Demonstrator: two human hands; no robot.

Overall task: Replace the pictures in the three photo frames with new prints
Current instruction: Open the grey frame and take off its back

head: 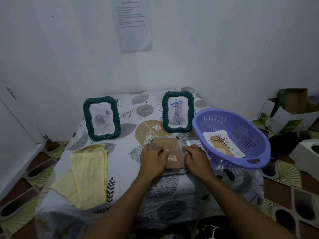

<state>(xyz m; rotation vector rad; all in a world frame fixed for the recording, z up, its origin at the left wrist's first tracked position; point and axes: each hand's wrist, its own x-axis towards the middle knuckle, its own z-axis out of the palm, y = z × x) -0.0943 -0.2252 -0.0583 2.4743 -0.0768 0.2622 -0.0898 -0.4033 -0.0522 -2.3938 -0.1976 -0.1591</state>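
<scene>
Frame (170, 153): lying face-down, long axis running away.
Left hand (154, 159): pressing flat, nearer.
Right hand (196, 158): touching edge, ungripped.

Nothing really readable here: the sheet taped to the wall (134, 23) has printed lines (too blurry), and the label on the frame's cardboard back (172, 158) is illegible too.

Between the two upright frames (101, 118) (177, 111) at the bench's (124, 163) far edge lies an open lane of cloth. The purple basket (231, 135) blocks the right edge; the yellow towel (88, 173) covers the left side. The near edge is bare.
</scene>
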